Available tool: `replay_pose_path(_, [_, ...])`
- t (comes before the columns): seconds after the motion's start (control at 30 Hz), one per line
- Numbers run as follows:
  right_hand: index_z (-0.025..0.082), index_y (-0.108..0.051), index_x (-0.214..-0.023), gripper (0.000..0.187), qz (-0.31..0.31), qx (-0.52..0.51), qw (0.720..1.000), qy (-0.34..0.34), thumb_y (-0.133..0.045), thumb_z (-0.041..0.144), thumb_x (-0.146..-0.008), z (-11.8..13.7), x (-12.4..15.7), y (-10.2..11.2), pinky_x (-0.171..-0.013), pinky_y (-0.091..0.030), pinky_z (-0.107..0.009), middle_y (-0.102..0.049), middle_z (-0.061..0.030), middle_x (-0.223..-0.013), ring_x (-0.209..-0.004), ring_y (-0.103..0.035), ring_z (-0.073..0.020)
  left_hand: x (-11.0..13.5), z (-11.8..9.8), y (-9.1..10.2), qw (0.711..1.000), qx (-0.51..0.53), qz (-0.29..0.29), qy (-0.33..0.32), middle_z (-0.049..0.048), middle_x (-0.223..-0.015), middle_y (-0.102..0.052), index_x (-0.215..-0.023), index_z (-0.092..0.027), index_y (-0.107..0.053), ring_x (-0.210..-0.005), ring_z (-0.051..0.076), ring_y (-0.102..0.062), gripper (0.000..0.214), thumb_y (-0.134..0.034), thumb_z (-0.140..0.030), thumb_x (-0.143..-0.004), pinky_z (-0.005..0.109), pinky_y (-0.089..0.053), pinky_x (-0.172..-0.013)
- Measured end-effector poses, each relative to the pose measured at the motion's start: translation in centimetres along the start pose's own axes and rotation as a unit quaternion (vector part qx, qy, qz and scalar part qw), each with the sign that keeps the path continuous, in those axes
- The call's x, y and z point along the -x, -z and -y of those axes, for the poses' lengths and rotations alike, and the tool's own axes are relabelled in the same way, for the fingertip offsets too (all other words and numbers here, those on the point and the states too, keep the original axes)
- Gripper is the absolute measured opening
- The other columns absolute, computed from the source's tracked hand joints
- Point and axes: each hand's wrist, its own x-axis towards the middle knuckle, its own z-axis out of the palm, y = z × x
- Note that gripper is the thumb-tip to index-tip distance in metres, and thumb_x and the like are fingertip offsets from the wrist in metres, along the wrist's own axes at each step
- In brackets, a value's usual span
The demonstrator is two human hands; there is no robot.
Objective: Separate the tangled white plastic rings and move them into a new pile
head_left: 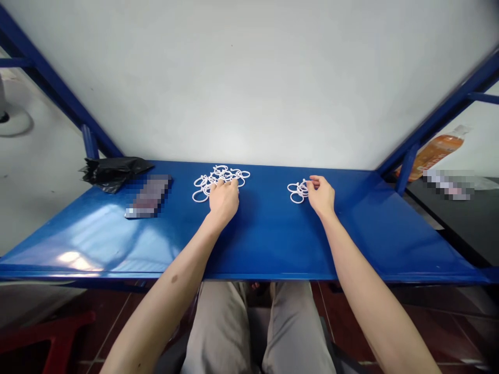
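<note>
A loose pile of white plastic rings with small loops, like curtain rings (pixel 200 196), lies on the blue tabletop (pixel 268 234). My left hand (pixel 225 200) rests over the near right side of this pile. Its fingers curl down among the rings, and the fingertips are hidden, so what they grip is unclear. To the right lies a smaller cluster of the same white rings (pixel 297 198). At that cluster's right edge, my right hand (pixel 323 195) is closed, thumb and fingers pinching at a ring.
A crumpled black plastic bag (pixel 113 171) and a blurred flat dark object (pixel 150 196) lie on the left. Blue metal frame bars (pixel 409 161) rise at both sides before a pale wall. An orange bottle (pixel 438 153) is beyond the right edge; a red stool (pixel 54 332) stands below left.
</note>
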Motion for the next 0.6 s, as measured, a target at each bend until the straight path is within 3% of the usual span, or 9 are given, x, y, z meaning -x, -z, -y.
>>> replay_pose_path(0.2, [0.018, -0.071, -0.110, 0.029, 0.018, 0.019, 1.000, -0.011, -0.050, 0.027, -0.091, -0.1, 0.1, -0.2, -0.100, -0.048, -0.046, -0.076, -0.0118, -0.108, -0.106, -0.068, -0.0278, 0.0, -0.6, 0.5, 0.994, 0.089, -0.063, 0.013, 0.0152, -0.118, -0.072, -0.121, -0.014, -0.064, -0.108, 0.032, -0.065, 0.034, -0.041, -0.017, -0.097, 0.041, -0.047, -0.089])
replay_pose_path(0.3, [0.017, -0.070, -0.111, 0.030, 0.033, 0.012, 0.999, -0.014, -0.048, 0.026, -0.092, -0.2, 0.0, -0.2, -0.098, -0.049, -0.044, -0.076, -0.0129, -0.109, -0.105, -0.069, -0.0274, -0.1, -0.6, 0.6, 0.980, 0.168, -0.100, 0.038, 0.0147, -0.126, -0.069, -0.124, -0.015, -0.062, -0.107, 0.029, -0.066, 0.035, -0.042, -0.017, -0.095, 0.038, -0.049, -0.086])
replay_pose_path(0.37, [0.017, -0.069, -0.112, 0.031, 0.041, 0.011, 0.999, -0.018, -0.047, 0.025, -0.092, -0.3, -0.1, -0.2, -0.097, -0.050, -0.044, -0.076, -0.0137, -0.109, -0.105, -0.069, -0.0276, -0.3, -0.6, 0.7, 0.964, 0.234, -0.118, 0.040, 0.0134, -0.120, -0.070, -0.122, -0.015, -0.063, -0.102, 0.026, -0.067, 0.034, -0.043, -0.017, -0.095, 0.037, -0.050, -0.085])
replay_pose_path(0.5, [0.016, -0.069, -0.112, 0.032, -0.008, 0.031, 0.999, 0.021, -0.047, 0.026, -0.092, 0.3, 0.2, 0.1, -0.099, -0.048, -0.050, -0.075, -0.0149, -0.109, -0.110, -0.063, -0.0311, -0.7, -0.6, 0.5, 0.919, 0.385, -0.085, 0.020, 0.0056, -0.088, -0.072, -0.116, -0.016, -0.065, -0.075, 0.018, -0.065, 0.030, -0.044, -0.016, -0.095, 0.032, -0.051, -0.078])
replay_pose_path(0.6, [0.018, -0.070, -0.109, 0.030, -0.018, 0.009, 0.994, 0.112, -0.050, 0.035, -0.095, 2.3, 1.4, 0.2, -0.102, -0.046, -0.051, -0.074, -0.0146, -0.112, -0.114, -0.060, -0.0314, -0.7, -1.0, 0.2, 0.880, 0.474, -0.034, 0.008, 0.0029, -0.084, -0.070, -0.117, -0.018, -0.064, -0.068, 0.015, -0.062, 0.029, -0.045, -0.017, -0.095, 0.029, -0.051, -0.071])
